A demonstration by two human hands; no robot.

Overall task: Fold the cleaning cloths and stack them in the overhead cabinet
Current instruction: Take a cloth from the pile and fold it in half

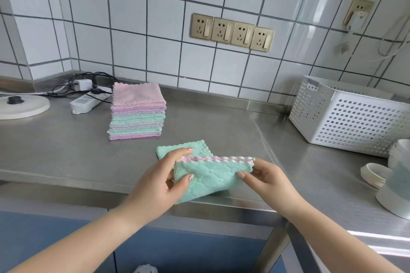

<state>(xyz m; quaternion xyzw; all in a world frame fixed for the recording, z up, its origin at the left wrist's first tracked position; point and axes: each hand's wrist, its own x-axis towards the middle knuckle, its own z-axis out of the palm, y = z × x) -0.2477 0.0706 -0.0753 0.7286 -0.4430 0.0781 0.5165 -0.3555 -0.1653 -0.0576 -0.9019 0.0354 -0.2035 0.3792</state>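
A mint-green cleaning cloth with a pink-white scalloped edge is folded over and held just above the front edge of the steel counter. My left hand pinches its left side between thumb and fingers. My right hand pinches its right end. Behind it on the counter lies another green cloth, partly hidden by my left fingers. Farther back stands a tall stack of folded cloths in pink, purple, green and grey. The overhead cabinet is out of view.
The steel counter runs left to right. A white perforated basket sits at the right, with white bowls and a lid in front of it. A power strip with cables and a white round lid lie at the back left.
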